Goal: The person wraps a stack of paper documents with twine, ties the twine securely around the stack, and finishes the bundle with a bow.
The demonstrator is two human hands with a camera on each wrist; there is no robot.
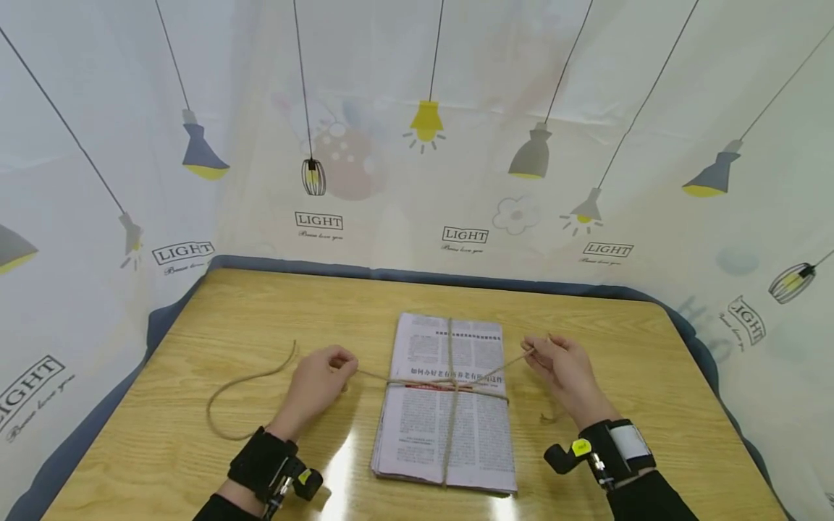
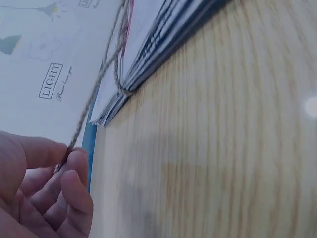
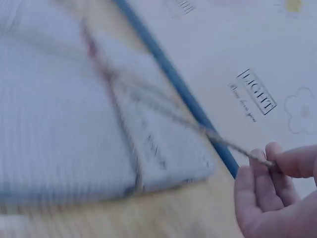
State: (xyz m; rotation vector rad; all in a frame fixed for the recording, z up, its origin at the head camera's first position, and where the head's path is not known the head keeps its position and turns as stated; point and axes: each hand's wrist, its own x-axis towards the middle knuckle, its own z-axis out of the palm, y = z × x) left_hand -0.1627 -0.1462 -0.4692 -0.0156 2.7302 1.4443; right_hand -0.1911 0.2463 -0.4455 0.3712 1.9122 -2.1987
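Observation:
A stack of folded newspapers [image 1: 417, 441] lies on the table, with brown twine [image 1: 447, 441] crossing it lengthwise and crosswise. To its left, my left hand [image 1: 319, 387] pinches one length of the twine between thumb and fingers, drawn taut from the crossing. On the other side, my right hand [image 1: 563, 373] pinches the other length, which runs straight up and right from the crossing. In the left wrist view the twine [image 2: 91, 101] wraps round the edge of the stack. The right wrist view is blurred, but the pinched twine [image 3: 235, 146] shows at the fingertips.
A loose tail of twine [image 1: 210, 405] curves over the wooden table [image 1: 313, 311] beyond my left hand. A short twine end [image 1: 549, 418] hangs near my right wrist. Behind the table's far edge stands a white curtain [image 1: 391, 239] printed with lamps.

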